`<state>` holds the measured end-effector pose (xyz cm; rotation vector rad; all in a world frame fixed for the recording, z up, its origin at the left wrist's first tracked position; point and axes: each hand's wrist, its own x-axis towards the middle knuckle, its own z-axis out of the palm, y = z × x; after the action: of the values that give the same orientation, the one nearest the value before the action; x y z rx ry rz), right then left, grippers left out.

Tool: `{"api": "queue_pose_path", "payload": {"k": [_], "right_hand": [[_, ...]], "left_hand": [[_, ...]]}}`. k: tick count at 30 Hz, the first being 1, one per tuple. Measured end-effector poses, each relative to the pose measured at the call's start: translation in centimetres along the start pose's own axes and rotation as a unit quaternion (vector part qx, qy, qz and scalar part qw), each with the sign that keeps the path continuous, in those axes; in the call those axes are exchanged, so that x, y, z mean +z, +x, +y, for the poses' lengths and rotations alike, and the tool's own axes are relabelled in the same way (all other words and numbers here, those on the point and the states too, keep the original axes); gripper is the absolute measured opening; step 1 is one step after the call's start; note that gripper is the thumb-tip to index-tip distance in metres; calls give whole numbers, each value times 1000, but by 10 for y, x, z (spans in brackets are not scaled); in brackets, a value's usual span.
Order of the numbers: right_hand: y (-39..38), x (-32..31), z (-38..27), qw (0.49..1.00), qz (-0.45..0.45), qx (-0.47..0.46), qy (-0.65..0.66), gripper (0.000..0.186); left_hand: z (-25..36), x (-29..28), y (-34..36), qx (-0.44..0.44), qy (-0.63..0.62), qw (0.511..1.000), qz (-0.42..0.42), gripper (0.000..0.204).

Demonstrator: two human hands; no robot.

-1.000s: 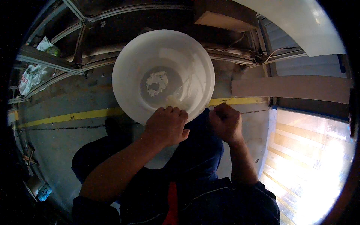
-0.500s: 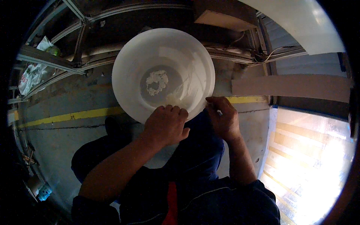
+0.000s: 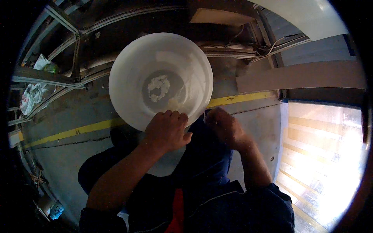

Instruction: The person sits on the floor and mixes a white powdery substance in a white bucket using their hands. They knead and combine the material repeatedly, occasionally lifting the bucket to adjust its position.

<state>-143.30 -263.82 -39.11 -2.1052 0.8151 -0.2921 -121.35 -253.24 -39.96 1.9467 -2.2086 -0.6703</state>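
Note:
A large round white tub (image 3: 124, 93) stands on the floor in front of my knees, its opening facing up. On its bottom lies a ragged ring of whitish material (image 3: 158, 86). My left hand (image 3: 166, 130) is closed over the near rim, fingers curled inward and thumb outside. Just beyond those fingertips is a pale, translucent wad (image 3: 175, 104), with faint streaks on the wall beside it. My right hand (image 3: 222, 126) is apart from the tub's near right side, its fingers drawn together and slightly blurred. Whatever they pinch, if anything, is too small to make out.
Metal frame rails (image 3: 77, 54) run behind the tub and at the left, with plastic bags (image 3: 33, 97) among them. A yellow line (image 3: 77, 130) crosses the grey floor. A brown board (image 3: 299, 75) and a brightly lit panel (image 3: 314, 155) are at the right.
My right hand has moved left and slightly down, toward my knee. The left hand stays on the rim. The whole view has shifted a little.

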Motion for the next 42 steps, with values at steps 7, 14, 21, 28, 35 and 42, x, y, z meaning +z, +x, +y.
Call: {"api": "queue_pose_path", "payload": {"k": [7, 14, 21, 28, 35, 42], "right_hand": [[-24, 2, -17, 993, -30, 11, 118, 10], [-16, 22, -10, 969, 143, 23, 201, 10], [-13, 46, -7, 852, 86, 194, 479, 12], [-28, 55, -30, 918, 112, 228, 306, 22], [-30, 66, -34, 937, 117, 240, 225, 20], [-18, 70, -11, 903, 179, 270, 282, 27]], "left_hand": [[-1, 0, -1, 4, 14, 1000, -4, 58], [2, 0, 2, -3, 17, 1000, -13, 59], [3, -3, 2, -12, 9, 1000, -23, 57], [2, -5, 1, -15, -29, 999, -11, 53], [-12, -2, -5, 37, -148, 984, 88, 33], [-17, -16, 0, 18, -298, 952, 67, 21]]}}
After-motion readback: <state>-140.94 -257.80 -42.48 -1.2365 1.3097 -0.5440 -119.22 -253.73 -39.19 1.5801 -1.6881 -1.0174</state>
